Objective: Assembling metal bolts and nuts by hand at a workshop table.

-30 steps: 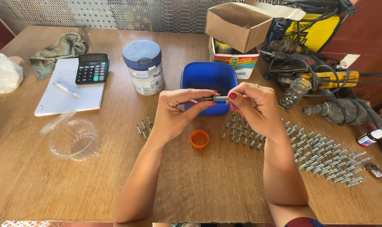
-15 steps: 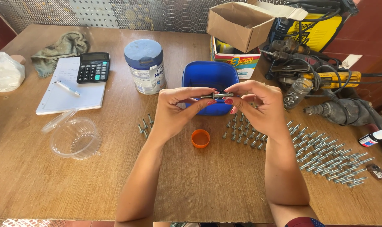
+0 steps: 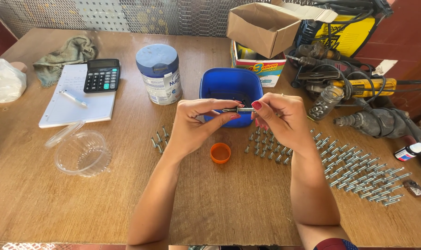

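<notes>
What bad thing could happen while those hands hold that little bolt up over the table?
1. The bolt is pinched only at its ends by the left hand and right hand; it might slip and drop into the blue tub or onto the table.
2. The right forearm lies close to the rows of bolts; a sideways move could scatter them.
3. The orange cap sits just below the left wrist and could get knocked.

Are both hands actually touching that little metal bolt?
Touching. The head view shows the bolt pinched at one end by the left hand and at the other by the right hand, with no gap.
</notes>
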